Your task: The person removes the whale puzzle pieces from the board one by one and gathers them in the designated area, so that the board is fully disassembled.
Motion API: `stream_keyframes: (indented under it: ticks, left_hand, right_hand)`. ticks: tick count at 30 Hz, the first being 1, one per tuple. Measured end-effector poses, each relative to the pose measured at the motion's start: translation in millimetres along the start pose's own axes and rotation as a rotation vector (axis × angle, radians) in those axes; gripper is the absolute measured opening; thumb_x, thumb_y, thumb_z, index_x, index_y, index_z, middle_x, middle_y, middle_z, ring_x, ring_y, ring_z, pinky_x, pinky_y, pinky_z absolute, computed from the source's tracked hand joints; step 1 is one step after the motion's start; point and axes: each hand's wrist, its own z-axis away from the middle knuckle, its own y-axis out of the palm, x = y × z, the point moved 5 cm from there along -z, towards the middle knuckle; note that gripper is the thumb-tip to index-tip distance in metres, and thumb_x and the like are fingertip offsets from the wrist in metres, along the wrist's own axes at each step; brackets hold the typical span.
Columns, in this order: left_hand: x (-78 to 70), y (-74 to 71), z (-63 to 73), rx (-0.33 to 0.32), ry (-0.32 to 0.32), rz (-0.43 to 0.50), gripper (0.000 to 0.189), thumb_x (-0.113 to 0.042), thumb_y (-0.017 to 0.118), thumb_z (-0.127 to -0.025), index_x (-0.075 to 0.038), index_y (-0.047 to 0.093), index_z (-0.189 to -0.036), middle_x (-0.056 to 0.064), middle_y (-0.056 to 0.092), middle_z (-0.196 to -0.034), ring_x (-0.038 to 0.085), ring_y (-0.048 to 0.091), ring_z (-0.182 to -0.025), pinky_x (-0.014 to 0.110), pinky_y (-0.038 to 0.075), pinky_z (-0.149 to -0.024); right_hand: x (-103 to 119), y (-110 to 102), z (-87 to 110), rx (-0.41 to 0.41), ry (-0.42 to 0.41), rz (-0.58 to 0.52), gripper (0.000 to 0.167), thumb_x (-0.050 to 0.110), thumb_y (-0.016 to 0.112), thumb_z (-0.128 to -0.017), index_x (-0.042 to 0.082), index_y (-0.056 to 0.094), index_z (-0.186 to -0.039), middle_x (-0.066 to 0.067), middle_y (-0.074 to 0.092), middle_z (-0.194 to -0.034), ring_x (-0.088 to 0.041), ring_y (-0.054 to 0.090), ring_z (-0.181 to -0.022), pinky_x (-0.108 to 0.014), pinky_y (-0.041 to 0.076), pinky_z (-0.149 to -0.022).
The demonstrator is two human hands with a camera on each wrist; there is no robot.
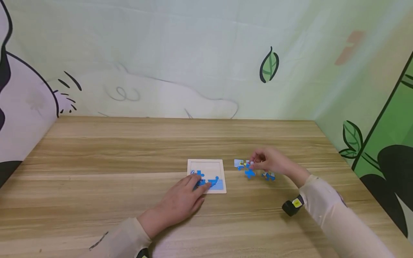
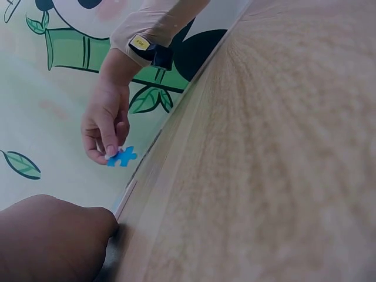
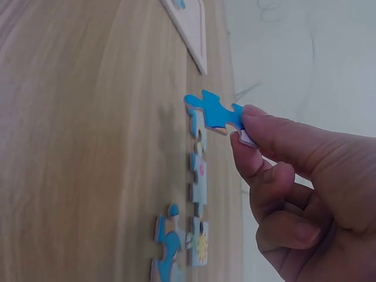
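Between thumb and fingertips my right hand (image 1: pixel 271 160) pinches a blue jigsaw piece (image 3: pixel 216 111), raised above the table in the right wrist view. The same piece (image 2: pixel 122 157) shows below the fingers in the left wrist view. My left hand (image 1: pixel 180 197) lies over the lower left of a pale puzzle tray (image 1: pixel 206 161), its fingers touching the blue pieces (image 1: pixel 213 183) set inside. Those fingers hide part of the picture. In the left wrist view only the back of the left hand (image 2: pixel 53 238) appears, large and dark.
Loose jigsaw pieces (image 1: pixel 239 163) lie right of the tray, with more pieces (image 1: pixel 268 176) under the right wrist. One piece (image 3: pixel 200 241) carries a yellow sun. A wood-grain table (image 1: pixel 96 150) meets a printed cloth wall (image 1: pixel 193 53) at the back.
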Motion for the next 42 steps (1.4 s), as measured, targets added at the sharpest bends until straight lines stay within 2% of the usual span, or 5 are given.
stream_keyframes:
  ticks: [9,13,23,30,42]
  left_hand:
    - [-0.4,0.0,0.0,0.010,-0.003,-0.001,0.039,-0.031,0.056,-0.095,-0.018,0.059,-0.133,0.015,0.055,-0.126,0.031,0.054,-0.123,0.041,0.045,-0.106]
    - [-0.3,-0.4,0.0,0.009,-0.003,-0.003,0.040,-0.031,0.056,-0.095,-0.018,0.059,-0.133,0.015,0.055,-0.127,0.030,0.053,-0.122,0.041,0.045,-0.107]
    - [-2.0,-1.3,-0.5,0.040,0.008,-0.039,0.041,-0.032,0.053,-0.097,-0.017,0.055,-0.135,0.017,0.054,-0.130,0.033,0.052,-0.125,0.042,0.044,-0.108]
    - [-4.4,-2.4,-1.2,0.026,0.033,-0.107,0.041,-0.033,0.054,-0.096,-0.013,0.057,-0.132,0.016,0.056,-0.128,0.032,0.054,-0.123,0.041,0.044,-0.108]
    - [-6.5,-5.0,-1.7,0.010,0.033,-0.102,0.041,-0.030,0.058,-0.094,-0.007,0.059,-0.128,0.021,0.053,-0.127,0.035,0.051,-0.124,0.042,0.044,-0.107]
  right_hand:
    - [-12.5,1.3,5.1,0.060,0.015,-0.037,0.009,0.005,0.068,-0.086,-0.001,0.063,-0.089,0.001,0.051,-0.066,-0.004,0.043,-0.053,-0.018,0.040,-0.048]
    - [-14.1,2.2,7.8,0.070,0.013,-0.005,0.010,0.007,0.069,-0.086,0.001,0.062,-0.089,0.001,0.052,-0.068,-0.005,0.043,-0.054,-0.019,0.039,-0.048]
    - [-19.8,5.3,10.9,-0.034,-0.005,0.196,0.010,0.015,0.073,-0.084,0.009,0.065,-0.086,0.003,0.060,-0.075,-0.010,0.050,-0.068,-0.020,0.042,-0.061]
    - [-17.4,6.3,14.3,-0.058,-0.009,0.240,0.011,0.017,0.072,-0.085,0.010,0.064,-0.086,0.003,0.059,-0.075,-0.010,0.048,-0.068,-0.021,0.040,-0.060]
    - [1.4,3.7,4.9,-0.134,-0.037,0.249,0.007,0.015,0.068,-0.088,0.009,0.068,-0.091,0.001,0.065,-0.080,-0.009,0.048,-0.063,-0.021,0.041,-0.058]
